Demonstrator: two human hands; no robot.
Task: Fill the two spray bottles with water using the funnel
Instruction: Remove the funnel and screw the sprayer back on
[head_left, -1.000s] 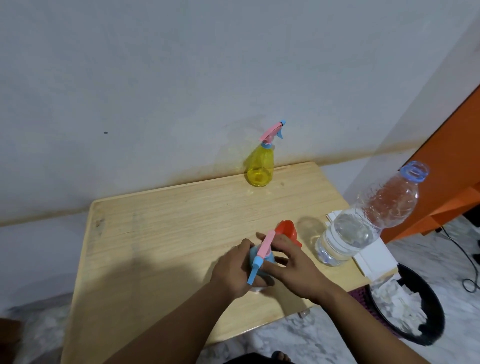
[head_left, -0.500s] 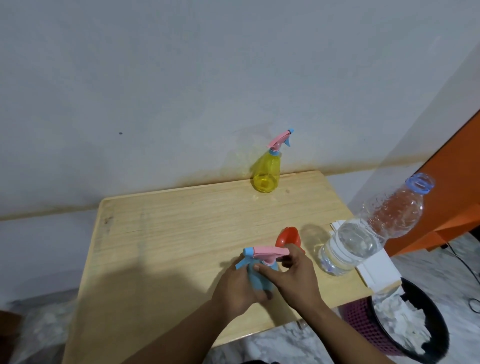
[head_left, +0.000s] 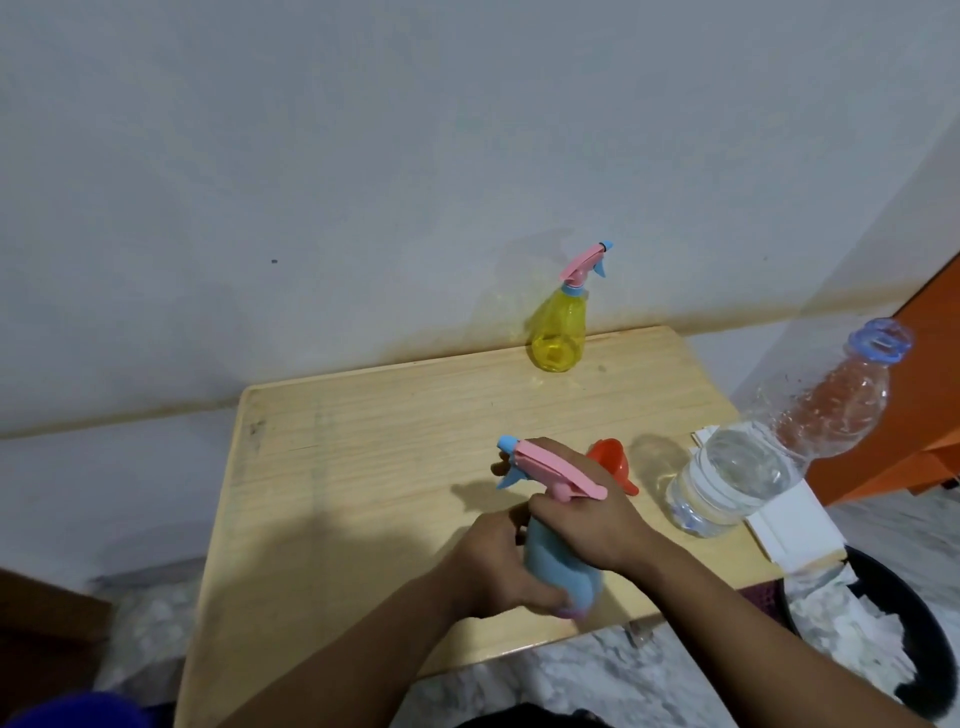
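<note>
Hands work together near the front edge of the worktop. The left hand wraps its fingers around the body of the blue spray bottle to keep it steady, and the right hand grips the neck under the pink trigger head, probably to unscrew it so that water can go in. The orange funnel lies just behind the hands, ready for this bottle. The water bottle stands at the right edge. The yellow spray bottle, its head on, waits at the back edge.
</note>
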